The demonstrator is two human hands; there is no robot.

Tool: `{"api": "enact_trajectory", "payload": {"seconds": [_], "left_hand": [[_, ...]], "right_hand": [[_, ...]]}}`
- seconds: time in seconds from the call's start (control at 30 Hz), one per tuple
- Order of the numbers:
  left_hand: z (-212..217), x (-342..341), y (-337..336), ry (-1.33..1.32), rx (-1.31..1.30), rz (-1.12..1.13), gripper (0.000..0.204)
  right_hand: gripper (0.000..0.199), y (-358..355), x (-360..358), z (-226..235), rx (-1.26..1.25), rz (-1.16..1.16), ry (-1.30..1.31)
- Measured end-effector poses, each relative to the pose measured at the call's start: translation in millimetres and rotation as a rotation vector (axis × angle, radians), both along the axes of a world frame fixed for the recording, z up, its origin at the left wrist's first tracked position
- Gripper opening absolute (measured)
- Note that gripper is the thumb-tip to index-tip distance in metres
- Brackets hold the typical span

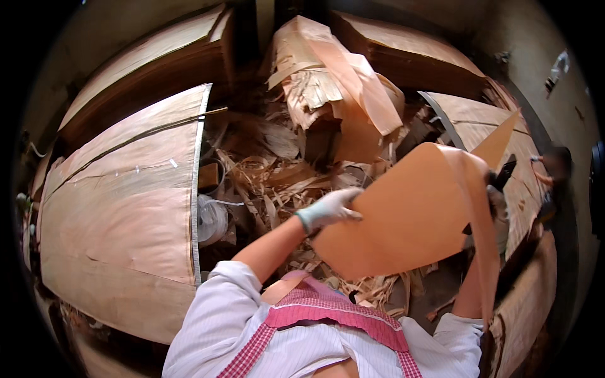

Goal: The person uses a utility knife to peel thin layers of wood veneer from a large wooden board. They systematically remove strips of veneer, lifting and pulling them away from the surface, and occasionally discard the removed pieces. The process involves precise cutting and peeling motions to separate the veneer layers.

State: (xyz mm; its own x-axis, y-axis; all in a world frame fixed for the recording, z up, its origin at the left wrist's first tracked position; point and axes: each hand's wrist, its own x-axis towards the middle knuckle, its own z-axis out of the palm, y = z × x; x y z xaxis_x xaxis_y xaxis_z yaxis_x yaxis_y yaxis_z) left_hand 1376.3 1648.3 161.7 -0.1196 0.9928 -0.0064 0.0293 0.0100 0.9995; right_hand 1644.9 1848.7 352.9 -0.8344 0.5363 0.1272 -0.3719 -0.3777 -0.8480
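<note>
A thin orange-tan wood veneer sheet (403, 214) is held up in front of me, its right side curling over into a long strip. My left hand (331, 210), in a pale glove with a green cuff, is closed on the sheet's left edge, thumb over its face. At the right, my gloved right hand (498, 203) is closed but partly hidden behind the curled strip. A dark flat object (504, 172) sticks out above that hand; its kind is unclear. The right hand's hold on the sheet cannot be made out.
Large veneer stacks lie left (126, 201) and right (491, 135), with more behind. A heap of crumpled veneer (328, 82) stands at the far middle. Loose veneer scraps (271, 179) litter the floor. A clear plastic bag (212, 220) sits beside the left stack.
</note>
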Motion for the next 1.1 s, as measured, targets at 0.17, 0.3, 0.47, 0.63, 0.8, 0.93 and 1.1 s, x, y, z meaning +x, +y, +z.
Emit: {"api": "enact_trajectory", "payload": {"seconds": [0.17, 0.3, 0.47, 0.63, 0.8, 0.93, 1.1], "left_hand": [[-13.5, 6.9, 85.7, 0.110, 0.081, 0.067, 0.050], [14.1, -20.6, 151.1, -0.333, 0.269, 0.106, 0.054], [5.1, -92.2, 227.2, -0.469, 0.191, -0.003, 0.032], [37.3, -165.2, 284.6, -0.160, 0.193, 0.311, 0.059], [44.2, -239.7, 310.8, 0.334, 0.213, 0.674, 0.079], [26.4, -306.3, 304.6, 0.515, 0.216, 1.044, 0.072], [-32.0, -373.8, 333.0, 0.390, 0.061, 1.160, 0.074]], "right_hand": [[0.024, 100.1, -67.1, 20.2, 0.019, -0.011, 0.022], [0.031, 181.4, -124.3, 41.8, 0.058, -0.051, 0.049], [0.030, 200.6, -259.8, 83.0, 0.223, -0.077, 0.170], [0.024, 247.3, -377.4, 122.2, 0.394, -0.145, 0.158], [0.024, 313.5, -487.5, 141.5, 0.103, 0.393, 0.159], [0.023, 328.9, -562.9, 134.1, 0.034, 0.299, 0.120], [0.027, 384.8, -605.4, 136.9, 0.156, 0.530, 0.228]]}}
